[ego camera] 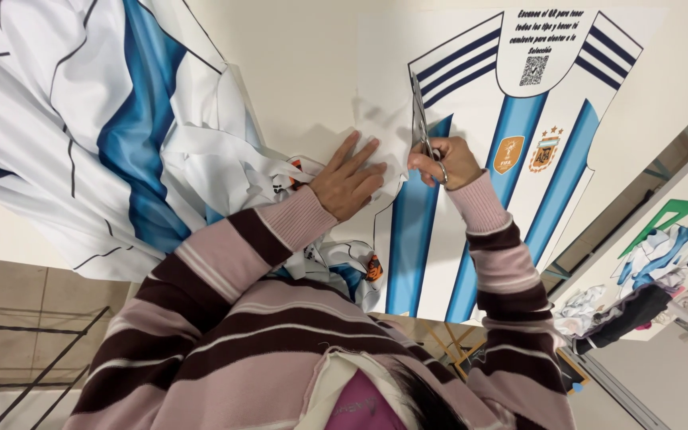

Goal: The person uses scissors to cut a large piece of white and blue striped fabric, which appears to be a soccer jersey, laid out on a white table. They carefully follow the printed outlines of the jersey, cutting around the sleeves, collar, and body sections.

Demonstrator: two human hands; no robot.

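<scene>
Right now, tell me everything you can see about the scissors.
The scissors look like slim grey metal, blades pointing away from the person along the shoulder edge of the printed jersey-shaped sheet, which is white with blue stripes. The right hand grips the handles, fingers through the loops, so those are mostly hidden. Whether the blades are open cannot be told. The left hand presses paper alongside.

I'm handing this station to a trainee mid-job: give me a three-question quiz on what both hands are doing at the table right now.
1. True or false: the right hand holds scissors over the printed striped jersey sheet.
2. What does the left hand do? A) lifts the fabric pile B) presses flat on white paper C) holds a pen
3. Fill in: the loose blue-and-white jersey fabric lies on the person's ____ side.

Key: 1 true; 2 B, it presses the white paper; 3 left.
</scene>
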